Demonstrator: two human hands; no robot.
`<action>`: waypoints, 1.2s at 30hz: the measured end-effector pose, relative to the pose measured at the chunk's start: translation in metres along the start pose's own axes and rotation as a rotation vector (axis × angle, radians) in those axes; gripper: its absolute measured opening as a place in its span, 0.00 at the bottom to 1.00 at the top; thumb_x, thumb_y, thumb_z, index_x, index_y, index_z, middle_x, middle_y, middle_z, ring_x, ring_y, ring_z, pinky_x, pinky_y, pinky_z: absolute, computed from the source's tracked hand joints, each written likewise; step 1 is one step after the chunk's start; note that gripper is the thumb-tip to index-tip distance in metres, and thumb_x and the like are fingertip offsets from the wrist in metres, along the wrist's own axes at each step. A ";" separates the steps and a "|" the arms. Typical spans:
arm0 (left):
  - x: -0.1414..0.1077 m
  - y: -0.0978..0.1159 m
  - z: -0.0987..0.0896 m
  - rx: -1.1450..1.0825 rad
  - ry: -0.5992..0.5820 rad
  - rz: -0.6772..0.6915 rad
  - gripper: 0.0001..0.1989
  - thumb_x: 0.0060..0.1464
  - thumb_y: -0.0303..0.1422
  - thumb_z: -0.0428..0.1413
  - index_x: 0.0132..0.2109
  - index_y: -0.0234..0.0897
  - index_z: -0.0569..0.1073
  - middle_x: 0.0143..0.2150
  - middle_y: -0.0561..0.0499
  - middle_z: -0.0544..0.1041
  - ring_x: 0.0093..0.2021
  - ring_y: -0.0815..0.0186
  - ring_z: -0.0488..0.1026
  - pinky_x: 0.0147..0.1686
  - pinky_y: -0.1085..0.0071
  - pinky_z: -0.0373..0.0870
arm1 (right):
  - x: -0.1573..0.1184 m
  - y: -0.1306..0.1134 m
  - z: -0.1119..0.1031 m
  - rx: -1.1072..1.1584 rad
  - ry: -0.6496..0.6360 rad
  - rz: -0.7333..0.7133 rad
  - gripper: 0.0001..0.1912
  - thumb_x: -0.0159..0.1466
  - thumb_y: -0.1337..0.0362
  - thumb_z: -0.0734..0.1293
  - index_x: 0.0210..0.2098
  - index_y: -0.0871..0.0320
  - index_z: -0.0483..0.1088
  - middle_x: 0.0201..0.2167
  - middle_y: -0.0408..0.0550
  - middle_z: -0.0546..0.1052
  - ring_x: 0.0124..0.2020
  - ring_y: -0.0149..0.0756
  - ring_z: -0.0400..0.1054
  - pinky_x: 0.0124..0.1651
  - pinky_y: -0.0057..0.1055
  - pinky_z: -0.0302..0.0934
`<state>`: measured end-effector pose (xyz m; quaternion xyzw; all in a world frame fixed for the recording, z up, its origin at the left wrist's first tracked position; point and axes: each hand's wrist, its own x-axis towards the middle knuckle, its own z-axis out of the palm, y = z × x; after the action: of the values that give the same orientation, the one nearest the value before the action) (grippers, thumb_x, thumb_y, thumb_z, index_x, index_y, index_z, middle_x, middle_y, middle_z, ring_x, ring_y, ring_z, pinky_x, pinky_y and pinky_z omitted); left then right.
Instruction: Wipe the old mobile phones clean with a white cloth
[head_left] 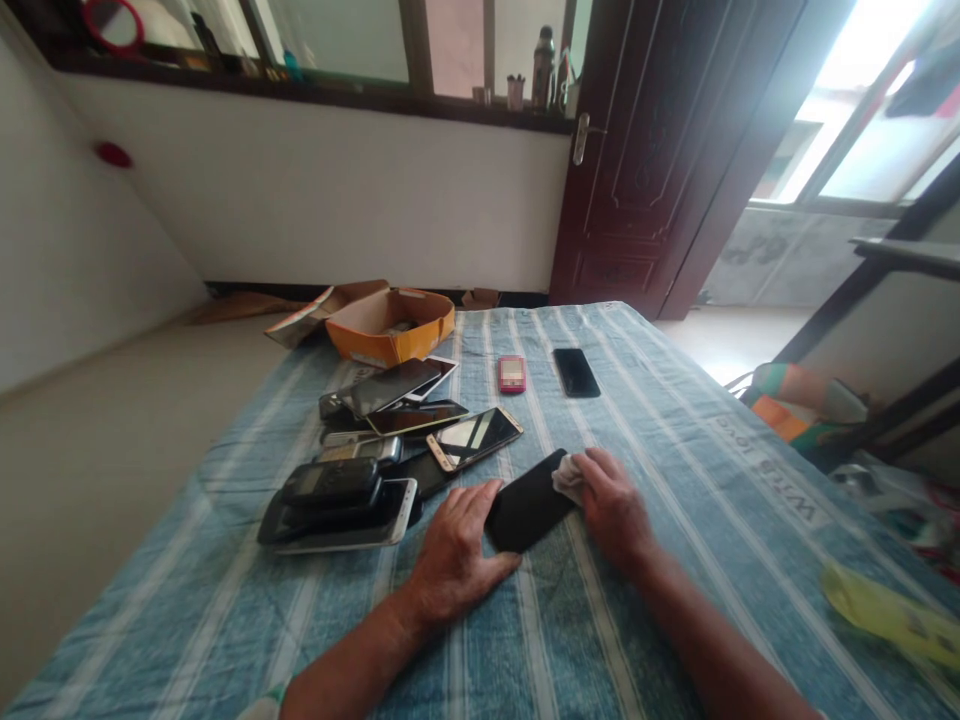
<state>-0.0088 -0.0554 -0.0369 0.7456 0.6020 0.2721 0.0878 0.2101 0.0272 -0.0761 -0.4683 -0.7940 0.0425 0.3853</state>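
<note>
Your left hand (pixel 461 545) is at the left end of a black smartphone (pixel 529 505), which lies flat and slanted on the blue striped tablecloth (pixel 705 600) in front of you; its fingers and thumb are parted only as wide as the phone and take hold of it across that end, the thumb at the near corner and the fingers at the far edge. Your right hand (pixel 611 505) has its fingertips closed on a crumpled white cloth (pixel 568 478), which you hold against the right end of the same phone, at its far corner. Just beyond your left hand you have a gold-framed smartphone (pixel 477 438), with window light reflected in its screen, and it touches the loose pile of other phones to its left. In that pile, a thick black phone (pixel 334 482) rests on top of a white-edged phone (pixel 401 515). Past the pile stands an open orange box (pixel 375 346), with something dark inside that you cannot make out. Farther across the cloth from you, a small pink device (pixel 512 374) lies well apart from the pile, and a dark slim phone (pixel 577 372) lies to its right. Near the table's right side there is a yellow plastic bag (pixel 885 612), partly blurred
</note>
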 end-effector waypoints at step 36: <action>-0.005 -0.019 0.018 -0.026 0.159 0.163 0.39 0.45 0.29 0.59 0.63 0.39 0.55 0.51 0.42 0.74 0.49 0.54 0.73 0.48 0.58 0.73 | -0.008 -0.073 0.010 0.148 -0.278 -0.326 0.20 0.64 0.74 0.56 0.53 0.60 0.68 0.56 0.54 0.70 0.63 0.42 0.57 0.65 0.44 0.54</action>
<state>-0.0165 -0.0519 -0.0618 0.7671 0.5407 0.3442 0.0270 0.1539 -0.0170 -0.0562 -0.2939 -0.8993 0.1022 0.3072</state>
